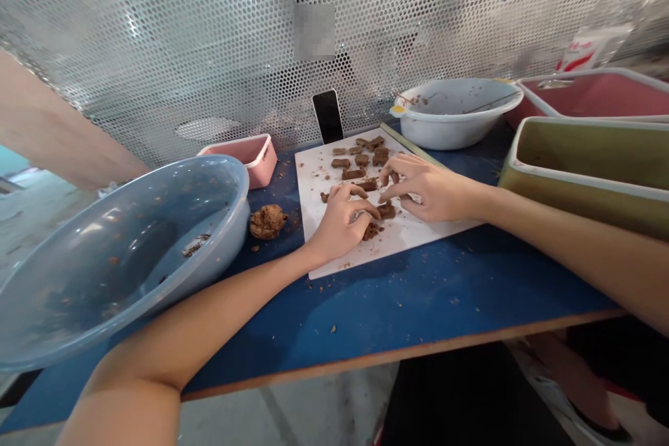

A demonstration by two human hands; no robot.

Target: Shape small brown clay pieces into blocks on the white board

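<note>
On a white board lie several brown, dough-like pieces, some bone-shaped, such as the piece toward the back left. My left hand is low over the board, fingers bent and apart, its index fingertip beside a small brown piece. Brown crumbs lie just by its thumb. From the other side, my right hand reaches over the same piece with its fingers spread. Whether either hand touches the piece is hard to see. A rough brown lump rests left of the board.
A large blue basin takes up the left of the blue table. Behind it is a pink box. A phone leans on perforated metal. At right are a white basin, a green bin and a pink bin.
</note>
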